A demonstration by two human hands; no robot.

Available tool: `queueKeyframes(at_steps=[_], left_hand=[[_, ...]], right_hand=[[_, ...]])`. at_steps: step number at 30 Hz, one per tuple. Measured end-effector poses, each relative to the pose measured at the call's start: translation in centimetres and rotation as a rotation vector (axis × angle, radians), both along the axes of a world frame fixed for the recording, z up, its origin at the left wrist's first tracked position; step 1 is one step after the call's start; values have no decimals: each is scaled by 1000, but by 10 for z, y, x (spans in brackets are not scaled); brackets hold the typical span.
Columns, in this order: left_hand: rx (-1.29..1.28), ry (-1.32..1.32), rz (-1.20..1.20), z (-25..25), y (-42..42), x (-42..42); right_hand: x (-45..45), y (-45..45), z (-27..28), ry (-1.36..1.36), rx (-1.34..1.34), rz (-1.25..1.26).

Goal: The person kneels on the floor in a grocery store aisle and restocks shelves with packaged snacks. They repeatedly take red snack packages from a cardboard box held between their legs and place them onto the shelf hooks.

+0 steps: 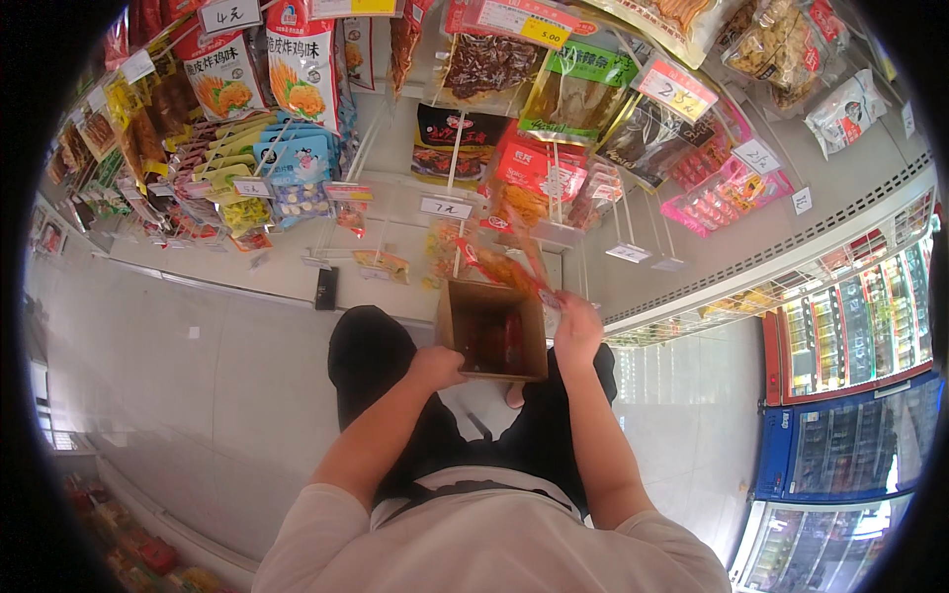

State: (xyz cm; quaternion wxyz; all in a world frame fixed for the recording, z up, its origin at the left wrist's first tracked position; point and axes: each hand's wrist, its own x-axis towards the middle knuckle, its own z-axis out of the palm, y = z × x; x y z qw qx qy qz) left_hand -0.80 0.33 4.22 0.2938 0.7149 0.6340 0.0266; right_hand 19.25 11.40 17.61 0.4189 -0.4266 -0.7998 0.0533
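Observation:
An upright, open cardboard box (535,348) stands between my knees, with a few red packages (513,341) low in its dim inside. My left hand (439,368) grips the box's near left edge. On the right of the box, my right hand (578,326) pinches the end of a red and orange snack packet (500,268), which slants over the box's far rim. Part of that packet is blurred. Just beyond it, red snack packets (535,178) hang on a metal hook, above a lower shelf of the display.
Hooks with hanging snack bags (300,67) and price tags (445,207) fill the shelving ahead. A small black box (326,289) is at the shelf's foot. A wire rack (734,300) and drinks coolers (775,445) stand to the right. More goods lie at lower left.

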Motion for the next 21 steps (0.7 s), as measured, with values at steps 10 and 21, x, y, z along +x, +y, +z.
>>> queueKeyframes(at_steps=[10,21], left_hand=[[31,-13,9,-8,-4,-2],[3,-3,-4,3,-2,-1]], right_hand=[[0,28,-70,-216,97,134],[1,69,-30,-93,30,35]])
